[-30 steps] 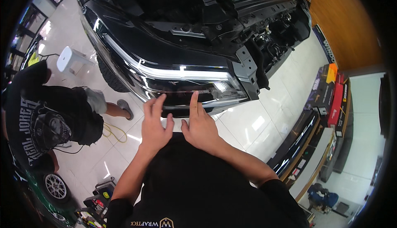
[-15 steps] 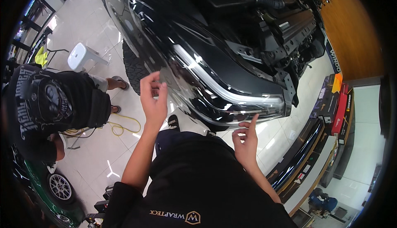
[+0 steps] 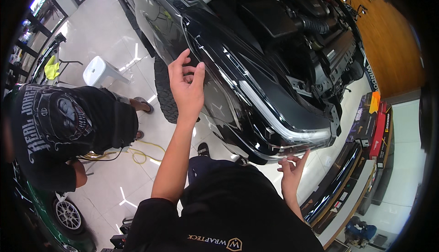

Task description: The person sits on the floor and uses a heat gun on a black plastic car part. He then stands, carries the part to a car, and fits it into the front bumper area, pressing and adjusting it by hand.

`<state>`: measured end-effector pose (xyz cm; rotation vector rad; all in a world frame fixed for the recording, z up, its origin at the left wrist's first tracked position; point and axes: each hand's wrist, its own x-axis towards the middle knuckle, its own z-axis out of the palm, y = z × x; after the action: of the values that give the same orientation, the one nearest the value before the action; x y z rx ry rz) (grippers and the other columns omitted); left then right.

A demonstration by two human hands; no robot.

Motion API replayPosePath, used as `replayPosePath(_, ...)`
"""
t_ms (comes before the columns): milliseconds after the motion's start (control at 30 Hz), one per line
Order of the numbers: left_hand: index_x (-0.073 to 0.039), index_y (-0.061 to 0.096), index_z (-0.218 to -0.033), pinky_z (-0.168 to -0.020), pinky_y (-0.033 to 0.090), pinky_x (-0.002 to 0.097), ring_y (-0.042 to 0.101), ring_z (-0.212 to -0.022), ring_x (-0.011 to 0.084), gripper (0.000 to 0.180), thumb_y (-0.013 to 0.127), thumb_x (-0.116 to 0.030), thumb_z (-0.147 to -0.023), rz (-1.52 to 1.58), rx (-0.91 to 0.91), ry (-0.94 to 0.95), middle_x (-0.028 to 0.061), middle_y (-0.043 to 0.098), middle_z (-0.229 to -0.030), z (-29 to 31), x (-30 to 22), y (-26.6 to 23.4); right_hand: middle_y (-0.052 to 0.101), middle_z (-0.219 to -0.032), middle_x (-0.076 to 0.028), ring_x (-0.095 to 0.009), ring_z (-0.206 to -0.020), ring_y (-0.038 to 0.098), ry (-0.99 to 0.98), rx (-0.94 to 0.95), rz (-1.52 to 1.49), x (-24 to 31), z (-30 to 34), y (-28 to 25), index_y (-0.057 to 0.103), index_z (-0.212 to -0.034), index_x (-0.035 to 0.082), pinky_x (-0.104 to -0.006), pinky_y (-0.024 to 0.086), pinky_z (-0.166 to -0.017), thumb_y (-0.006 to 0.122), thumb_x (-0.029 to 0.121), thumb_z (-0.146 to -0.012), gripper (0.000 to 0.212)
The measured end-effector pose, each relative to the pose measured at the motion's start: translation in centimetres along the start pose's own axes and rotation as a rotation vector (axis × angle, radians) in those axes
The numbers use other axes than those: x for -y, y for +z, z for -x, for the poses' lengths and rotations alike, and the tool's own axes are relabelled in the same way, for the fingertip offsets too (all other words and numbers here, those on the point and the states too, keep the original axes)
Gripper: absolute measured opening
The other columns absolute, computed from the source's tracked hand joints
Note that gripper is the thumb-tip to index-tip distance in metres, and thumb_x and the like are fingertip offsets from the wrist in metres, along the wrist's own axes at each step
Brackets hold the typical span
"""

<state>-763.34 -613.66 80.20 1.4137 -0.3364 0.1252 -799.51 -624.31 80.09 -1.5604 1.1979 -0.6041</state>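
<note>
Fingers (image 3: 176, 71) parted on both, the left hand (image 3: 187, 94) had shifted beside the fender (image 3: 160, 23) while the right hand (image 3: 291, 179) hung near the headlight (image 3: 273, 119), apparently widening the worked area.

Headlight (image 3: 292, 133): outer face open from above.
Panel (image 3: 217, 101): close beside left hand (image 3: 188, 94), barring passage rightward.
Tyre (image 3: 164, 92): lower down, left of that hand.
Floor (image 3: 132, 179): open strip between left hand and co-worker (image 3: 73, 128), yellow cord (image 3: 133, 155) across it.
Boxes (image 3: 363, 124): apart from right hand (image 3: 291, 174), floor between.
Engine bay (image 3: 292, 28): open-topped, crowded.
</note>
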Motion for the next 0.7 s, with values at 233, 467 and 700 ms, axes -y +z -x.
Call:
replayPosePath(233, -0.007, 0.058, -0.149, -0.075, 0.051, 0.0262, 0.054, -0.082, 0.0101, 0.055, 0.074, -0.021, -0.098, -0.196, -0.011, 0.090, 0.0090, 0.053, -0.118, -6.2, 1.5, 0.1, 0.051, -0.102, -0.007, -0.014, -0.085, 0.054, -0.002, -0.087, 0.108, -1.0, -1.3, 0.7, 0.003, -0.169, 0.004, -0.0281, 0.054, -0.070, 0.072, 0.008, -0.097, 0.100)
replayPosePath(467, -0.013, 0.057, -0.152, -0.082, 0.053, 0.0338, 0.058, -0.082, 0.0186, 0.054, 0.066, -0.029, -0.101, -0.430, 0.075, 0.055, 0.0133, 0.052, -0.118, -8.8, 0.6, 0.6, 0.050, -0.104, -0.007, -0.015, -0.093, 0.049, -0.045, -0.107, 0.182, -1.5, -1.3, 1.4, 0.004, -0.168, 0.000, -0.0299, 0.048, -0.079, 0.073, 0.011, -0.096, 0.101)
replayPosePath(700, -0.015, 0.061, -0.146, -0.094, 0.054, 0.0428, 0.066, -0.100, 0.0334, 0.053, 0.067, -0.027, -0.095, -0.566, 0.156, -0.001, 0.0170, 0.051, -0.121, -10.1, -1.7, 0.6, 0.051, -0.099, -0.006, -0.015, -0.089, 0.052, -0.184, -0.123, 0.235, -1.9, -1.4, 1.6, 0.004, -0.168, -0.001, -0.0296, 0.049, -0.078, 0.073, 0.011, -0.097, 0.100)
